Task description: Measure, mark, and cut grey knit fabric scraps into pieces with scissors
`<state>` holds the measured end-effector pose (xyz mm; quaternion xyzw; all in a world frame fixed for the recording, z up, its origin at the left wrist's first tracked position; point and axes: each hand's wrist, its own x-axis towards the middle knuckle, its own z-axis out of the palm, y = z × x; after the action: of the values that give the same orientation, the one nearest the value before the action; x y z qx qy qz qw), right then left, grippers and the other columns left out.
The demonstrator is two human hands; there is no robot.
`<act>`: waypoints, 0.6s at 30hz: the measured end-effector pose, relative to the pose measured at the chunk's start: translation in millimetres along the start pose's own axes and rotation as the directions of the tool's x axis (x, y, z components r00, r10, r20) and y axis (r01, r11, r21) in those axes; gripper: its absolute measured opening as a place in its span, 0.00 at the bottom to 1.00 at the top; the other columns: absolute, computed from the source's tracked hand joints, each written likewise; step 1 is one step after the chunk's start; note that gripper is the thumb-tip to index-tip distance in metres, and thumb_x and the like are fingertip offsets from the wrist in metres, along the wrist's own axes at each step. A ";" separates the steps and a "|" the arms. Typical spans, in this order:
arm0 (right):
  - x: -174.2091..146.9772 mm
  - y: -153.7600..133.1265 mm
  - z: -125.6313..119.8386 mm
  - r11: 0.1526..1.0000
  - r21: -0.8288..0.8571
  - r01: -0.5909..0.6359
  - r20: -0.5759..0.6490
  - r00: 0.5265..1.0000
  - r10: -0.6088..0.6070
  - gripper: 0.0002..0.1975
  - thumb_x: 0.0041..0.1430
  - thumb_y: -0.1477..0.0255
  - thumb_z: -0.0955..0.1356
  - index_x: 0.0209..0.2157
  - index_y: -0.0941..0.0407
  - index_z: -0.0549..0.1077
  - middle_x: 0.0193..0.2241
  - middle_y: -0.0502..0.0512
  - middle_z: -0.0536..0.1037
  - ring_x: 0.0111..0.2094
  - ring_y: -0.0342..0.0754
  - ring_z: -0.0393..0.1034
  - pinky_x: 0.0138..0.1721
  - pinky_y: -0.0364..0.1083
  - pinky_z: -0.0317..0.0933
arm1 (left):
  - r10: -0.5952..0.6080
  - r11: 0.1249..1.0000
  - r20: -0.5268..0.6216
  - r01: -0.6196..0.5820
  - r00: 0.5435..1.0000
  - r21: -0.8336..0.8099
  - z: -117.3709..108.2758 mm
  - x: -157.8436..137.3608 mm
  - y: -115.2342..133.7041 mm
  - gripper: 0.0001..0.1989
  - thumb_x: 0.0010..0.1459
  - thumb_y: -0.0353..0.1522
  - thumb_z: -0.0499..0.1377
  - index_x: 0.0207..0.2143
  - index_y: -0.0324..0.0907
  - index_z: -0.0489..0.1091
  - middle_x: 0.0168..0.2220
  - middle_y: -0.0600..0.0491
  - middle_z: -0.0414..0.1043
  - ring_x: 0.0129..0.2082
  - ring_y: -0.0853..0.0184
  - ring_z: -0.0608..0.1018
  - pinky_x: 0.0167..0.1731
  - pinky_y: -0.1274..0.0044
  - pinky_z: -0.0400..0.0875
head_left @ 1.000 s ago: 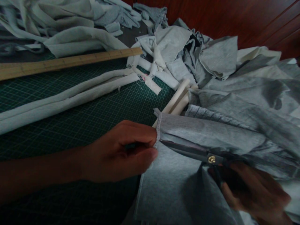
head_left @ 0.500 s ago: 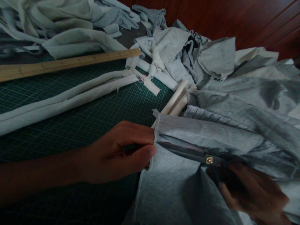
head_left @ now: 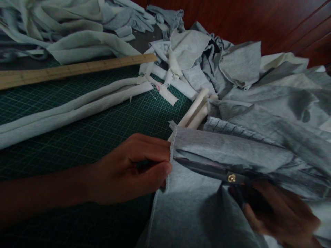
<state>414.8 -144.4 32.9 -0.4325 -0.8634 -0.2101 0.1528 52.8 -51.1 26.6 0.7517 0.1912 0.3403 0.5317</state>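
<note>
A piece of grey fabric (head_left: 191, 203) with a stitched edge lies across the lower right. My left hand (head_left: 134, 168) pinches that edge between thumb and fingers. In my right hand (head_left: 281, 213) are dark-bladed scissors (head_left: 207, 169) with a brass-coloured pivot screw; the fingers wrap around the handles, partly in shadow. The blades lie along a slit in the fabric, their tips pointing left, close to the pinched edge. Above the slit runs a folded strip of the same cloth. Part of the lower blade is hidden by fabric.
A green cutting mat (head_left: 113, 120) with grid lines covers the left. On it lie a wooden ruler (head_left: 103, 64) and a long pale fabric tube (head_left: 77, 110). Cream rolled strips (head_left: 193, 108) lie beside the fabric. Crumpled grey cloth (head_left: 240, 65) is heaped against a reddish wooden panel (head_left: 245, 20).
Almost nothing differs. The scissors and both hands keep their places on the fabric, with only a very slight shift of the whole view.
</note>
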 end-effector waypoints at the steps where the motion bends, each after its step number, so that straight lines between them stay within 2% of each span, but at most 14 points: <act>1: -0.8 0.2 0.1 1.000 0.001 0.001 0.002 1.000 -0.001 0.02 0.66 0.75 0.68 0.39 0.55 0.75 0.28 0.47 0.82 0.29 0.43 0.77 0.35 0.41 0.68 | -0.003 1.000 0.002 0.003 1.000 -0.009 0.0 0.0 0.2 0.17 0.71 0.27 0.53 0.27 0.38 0.71 0.27 0.58 0.70 0.27 0.76 0.73 0.29 0.83 0.65; 11: -11.1 4.5 2.0 1.000 0.017 -0.012 0.001 1.000 0.012 0.07 0.61 0.73 0.70 0.41 0.52 0.78 0.29 0.47 0.82 0.28 0.46 0.77 0.33 0.44 0.68 | -0.014 1.000 0.015 0.014 1.000 0.012 2.2 2.1 0.7 0.18 0.71 0.27 0.53 0.26 0.39 0.68 0.26 0.60 0.66 0.24 0.77 0.68 0.26 0.83 0.61; 18: -0.5 0.9 -1.3 0.999 0.011 0.053 0.035 0.998 -0.054 0.03 0.68 0.75 0.68 0.40 0.53 0.74 0.27 0.45 0.81 0.26 0.43 0.75 0.34 0.43 0.67 | 0.006 1.000 0.038 -0.006 0.999 0.011 1.4 2.1 1.2 0.17 0.71 0.26 0.53 0.26 0.39 0.67 0.26 0.60 0.64 0.24 0.76 0.67 0.25 0.82 0.60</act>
<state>415.9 -145.0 34.0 -0.4121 -0.8783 -0.2020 0.1342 55.1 -51.1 28.0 0.7614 0.1806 0.3266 0.5300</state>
